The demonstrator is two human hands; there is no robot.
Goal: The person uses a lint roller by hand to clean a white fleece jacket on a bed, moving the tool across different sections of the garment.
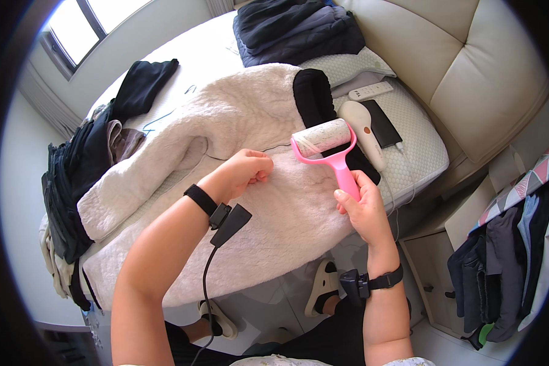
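Note:
My right hand grips the pink handle of a lint roller, fingers wrapped round it. Its white cylinder, flecked with specks, is raised at the waist end of cream fleece trousers. Those trousers lie spread across the bed, with a black waistband toward the right and the legs running left. My left hand is over the fleece, fingers curled in and thumb against them. Whatever may be between those fingers is hidden. Both wrists wear black straps with small devices; a cable runs from the left one.
A white handheld device, a black power bank with a cable and a white remote lie on the bed. Folded dark clothes are piled behind. More dark garments hang over the left edge. Clothes hang at right beside a cabinet.

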